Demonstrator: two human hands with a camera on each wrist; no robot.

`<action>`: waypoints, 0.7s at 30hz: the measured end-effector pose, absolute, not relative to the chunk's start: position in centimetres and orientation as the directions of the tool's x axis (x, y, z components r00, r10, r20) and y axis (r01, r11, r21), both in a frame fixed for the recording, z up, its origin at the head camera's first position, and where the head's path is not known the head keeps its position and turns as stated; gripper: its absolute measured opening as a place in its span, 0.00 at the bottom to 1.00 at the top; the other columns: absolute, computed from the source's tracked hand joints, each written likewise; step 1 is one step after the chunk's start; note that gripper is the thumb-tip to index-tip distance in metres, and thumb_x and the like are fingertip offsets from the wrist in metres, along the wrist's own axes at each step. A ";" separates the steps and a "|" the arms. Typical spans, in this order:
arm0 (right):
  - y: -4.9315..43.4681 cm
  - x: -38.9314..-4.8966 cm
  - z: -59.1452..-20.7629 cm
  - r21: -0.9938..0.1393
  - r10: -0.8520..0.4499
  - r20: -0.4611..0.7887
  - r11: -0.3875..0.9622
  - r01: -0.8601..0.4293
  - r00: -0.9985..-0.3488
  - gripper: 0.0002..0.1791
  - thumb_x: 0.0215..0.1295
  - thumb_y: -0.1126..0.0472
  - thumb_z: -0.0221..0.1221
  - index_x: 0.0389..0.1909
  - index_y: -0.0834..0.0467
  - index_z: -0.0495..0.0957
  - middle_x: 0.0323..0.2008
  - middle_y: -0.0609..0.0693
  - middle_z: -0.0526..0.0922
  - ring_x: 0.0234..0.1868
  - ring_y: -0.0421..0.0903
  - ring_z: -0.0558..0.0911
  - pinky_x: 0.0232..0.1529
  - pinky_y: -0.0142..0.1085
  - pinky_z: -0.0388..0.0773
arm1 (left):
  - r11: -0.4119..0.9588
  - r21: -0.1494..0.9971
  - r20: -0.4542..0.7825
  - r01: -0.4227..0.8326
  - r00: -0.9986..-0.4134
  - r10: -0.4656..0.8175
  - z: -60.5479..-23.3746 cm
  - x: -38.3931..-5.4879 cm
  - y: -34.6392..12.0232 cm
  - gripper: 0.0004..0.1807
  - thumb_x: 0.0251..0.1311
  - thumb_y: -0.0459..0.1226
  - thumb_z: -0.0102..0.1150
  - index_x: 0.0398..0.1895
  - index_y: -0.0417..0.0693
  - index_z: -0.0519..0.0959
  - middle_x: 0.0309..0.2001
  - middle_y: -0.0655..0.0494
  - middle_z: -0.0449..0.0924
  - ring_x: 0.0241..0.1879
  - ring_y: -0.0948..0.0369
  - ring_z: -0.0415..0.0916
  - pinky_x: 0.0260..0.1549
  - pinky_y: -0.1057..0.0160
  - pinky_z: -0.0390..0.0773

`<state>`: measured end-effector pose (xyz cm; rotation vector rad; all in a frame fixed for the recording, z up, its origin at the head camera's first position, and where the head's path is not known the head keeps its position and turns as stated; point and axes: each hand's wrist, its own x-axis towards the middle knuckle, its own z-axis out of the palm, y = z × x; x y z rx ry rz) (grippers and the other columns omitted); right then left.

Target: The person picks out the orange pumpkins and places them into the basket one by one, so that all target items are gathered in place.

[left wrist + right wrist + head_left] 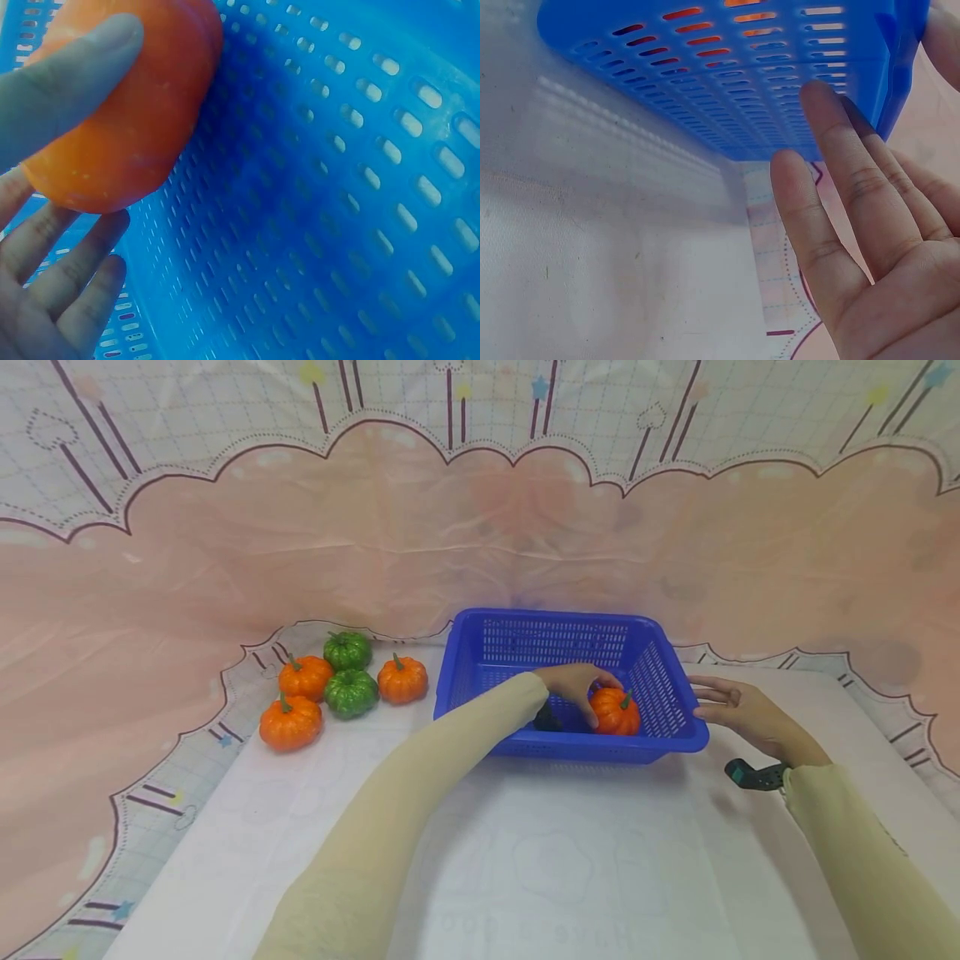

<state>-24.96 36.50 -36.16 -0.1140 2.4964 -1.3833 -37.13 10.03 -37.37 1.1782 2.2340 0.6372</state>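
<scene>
Inside the blue plastic basket [525, 745], my left hand [573, 685] holds an orange toy pumpkin [617, 712] near the right end. The left wrist view shows the thumb [82, 71] across one side of the pumpkin [142, 127] and the fingers [71, 262] on its other side. My right hand [753, 718] is at the basket's right rim. Its fingers [870, 180] extend loosely along the outer wall in the right wrist view, with the thumb close to the rim. Orange shows through the slots of the basket wall [780, 82].
Left of the basket stand orange pumpkins [291, 723] and green pumpkins [351, 693] in a loose group, with one orange pumpkin [402, 679] nearest the basket. A patterned cloth [375, 552] hangs behind. The white table surface [555, 860] spreads in front.
</scene>
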 end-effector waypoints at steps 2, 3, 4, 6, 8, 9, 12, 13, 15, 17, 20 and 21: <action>36.5 -25.0 -36.1 -0.841 -0.206 -0.210 0.537 0.069 -0.956 0.42 0.67 0.55 0.55 0.73 0.63 0.43 0.70 0.70 0.52 0.69 0.70 0.52 0.62 0.69 0.53 | 0.508 0.622 -0.236 0.596 -0.476 0.847 -37.3 -37.1 10.0 0.37 0.49 0.36 0.70 0.65 0.50 0.68 0.65 0.52 0.69 0.62 0.56 0.67 0.60 0.63 0.73; 36.5 -25.0 -36.1 -0.842 -0.208 -0.209 0.536 0.067 -0.956 0.41 0.67 0.55 0.54 0.73 0.63 0.43 0.70 0.70 0.52 0.69 0.70 0.52 0.62 0.70 0.53 | 0.511 0.621 -0.239 0.594 -0.477 0.846 -37.2 -37.0 10.0 0.37 0.49 0.36 0.70 0.66 0.50 0.67 0.65 0.52 0.69 0.62 0.56 0.67 0.60 0.63 0.73; 36.5 -25.0 -36.1 -0.841 -0.208 -0.209 0.536 0.067 -0.955 0.41 0.67 0.55 0.54 0.73 0.63 0.43 0.70 0.70 0.52 0.69 0.70 0.53 0.62 0.70 0.53 | 0.514 0.620 -0.242 0.593 -0.478 0.844 -37.2 -37.0 10.0 0.37 0.49 0.36 0.69 0.66 0.50 0.67 0.65 0.52 0.69 0.63 0.56 0.66 0.60 0.62 0.73; 36.5 -25.0 -36.0 -0.838 -0.203 -0.213 0.540 0.072 -0.956 0.42 0.67 0.55 0.55 0.73 0.63 0.43 0.70 0.70 0.53 0.69 0.70 0.54 0.63 0.69 0.53 | 0.521 0.617 -0.248 0.590 -0.482 0.840 -37.2 -37.0 10.0 0.37 0.49 0.35 0.69 0.66 0.51 0.67 0.65 0.52 0.68 0.63 0.56 0.66 0.61 0.62 0.72; 36.5 -25.0 -36.0 -0.836 -0.204 -0.215 0.543 0.072 -0.955 0.42 0.67 0.54 0.55 0.73 0.64 0.43 0.70 0.70 0.52 0.69 0.70 0.53 0.63 0.69 0.52 | 0.535 0.609 -0.256 0.586 -0.493 0.832 -37.1 -36.9 10.1 0.37 0.49 0.35 0.69 0.65 0.52 0.68 0.65 0.53 0.68 0.63 0.56 0.66 0.61 0.61 0.72; 36.6 -25.1 -36.0 -0.835 -0.204 -0.216 0.546 0.072 -0.955 0.42 0.67 0.54 0.55 0.73 0.64 0.43 0.70 0.69 0.52 0.69 0.70 0.53 0.63 0.69 0.52 | 0.540 0.605 -0.258 0.585 -0.498 0.828 -37.1 -36.9 10.1 0.37 0.49 0.35 0.69 0.65 0.52 0.68 0.65 0.53 0.69 0.63 0.57 0.66 0.61 0.61 0.72; 36.7 -25.2 -36.0 -0.832 -0.203 -0.220 0.550 0.075 -0.954 0.42 0.66 0.53 0.55 0.73 0.64 0.43 0.70 0.69 0.52 0.70 0.70 0.52 0.63 0.69 0.52 | 0.550 0.594 -0.264 0.587 -0.504 0.822 -37.1 -37.0 10.2 0.37 0.49 0.35 0.69 0.65 0.53 0.68 0.65 0.53 0.68 0.64 0.57 0.66 0.62 0.62 0.71; 36.7 -25.2 -36.0 -0.832 -0.204 -0.220 0.550 0.075 -0.954 0.42 0.66 0.53 0.55 0.72 0.64 0.43 0.70 0.69 0.52 0.70 0.70 0.52 0.63 0.69 0.52 | 0.552 0.592 -0.265 0.588 -0.505 0.822 -37.2 -37.0 10.2 0.37 0.49 0.35 0.69 0.66 0.53 0.68 0.65 0.53 0.68 0.64 0.57 0.66 0.62 0.61 0.71; 36.7 -25.3 -36.0 -0.834 -0.204 -0.218 0.547 0.074 -0.954 0.42 0.66 0.53 0.55 0.72 0.64 0.43 0.70 0.69 0.52 0.70 0.70 0.51 0.63 0.69 0.52 | 0.547 0.589 -0.264 0.595 -0.498 0.826 -37.3 -37.1 10.3 0.38 0.49 0.34 0.70 0.66 0.51 0.67 0.66 0.52 0.68 0.65 0.56 0.65 0.62 0.62 0.71; 36.7 -25.3 -36.0 -0.835 -0.203 -0.218 0.544 0.075 -0.955 0.42 0.66 0.54 0.55 0.72 0.64 0.44 0.70 0.69 0.52 0.70 0.70 0.52 0.63 0.69 0.52 | 0.546 0.587 -0.267 0.599 -0.493 0.828 -37.3 -37.2 10.4 0.39 0.49 0.33 0.70 0.66 0.50 0.66 0.66 0.51 0.67 0.65 0.55 0.65 0.62 0.62 0.70; 36.7 -25.4 -35.9 -0.835 -0.206 -0.218 0.545 0.073 -0.954 0.42 0.66 0.54 0.55 0.72 0.64 0.44 0.70 0.70 0.52 0.70 0.70 0.52 0.63 0.69 0.52 | 0.544 0.586 -0.274 0.600 -0.486 0.830 -37.3 -37.2 10.4 0.40 0.49 0.33 0.69 0.67 0.48 0.64 0.67 0.49 0.66 0.66 0.55 0.64 0.63 0.62 0.70; 36.7 -25.4 -35.9 -0.834 -0.206 -0.218 0.546 0.073 -0.954 0.42 0.66 0.53 0.55 0.72 0.64 0.44 0.70 0.70 0.52 0.70 0.70 0.52 0.63 0.69 0.52 | 0.546 0.584 -0.277 0.601 -0.484 0.830 -37.3 -37.2 10.4 0.40 0.49 0.33 0.69 0.68 0.47 0.64 0.67 0.49 0.66 0.66 0.54 0.64 0.63 0.62 0.70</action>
